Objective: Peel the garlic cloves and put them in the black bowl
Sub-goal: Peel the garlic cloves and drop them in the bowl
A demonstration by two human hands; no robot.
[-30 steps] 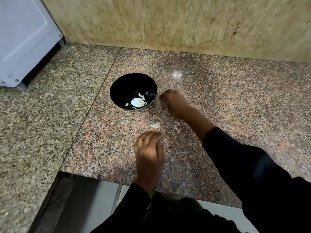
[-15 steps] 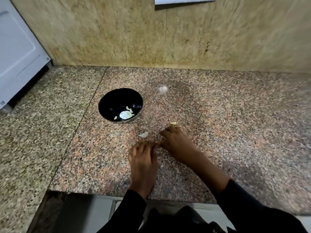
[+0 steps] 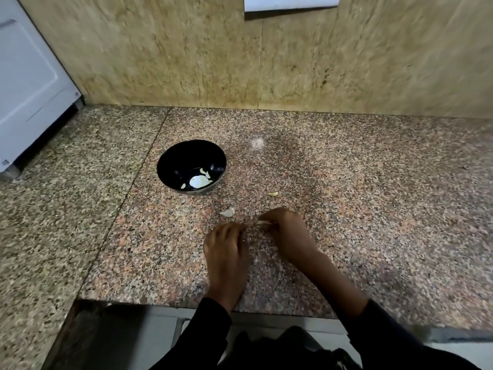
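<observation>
Granite table, both hands low near its front edge

Black bowl (image 3: 191, 166) sits on the granite table (image 3: 373, 209), back-left of the hands. Inside it: a few pale peeled garlic pieces (image 3: 198, 181) at the bottom, partly washed out by a glare spot.

Left hand (image 3: 226, 249) is knuckles-up, fingers curled down against the table; what it grips, if anything, is hidden, so can't tell. Right hand (image 3: 286, 233) sits just beside it, fingertips pinched on a pale sliver (image 3: 264, 222), either clove or skin, too blurred to say which. The hands are close but not touching.

Two loose bits lie between the hands and the bowl: a whitish clove or skin piece (image 3: 228, 212) and a smaller yellowish clove (image 3: 272, 193) further right. Black sleeves (image 3: 213, 324) on both arms. White appliance (image 3: 29, 84) far left.
</observation>
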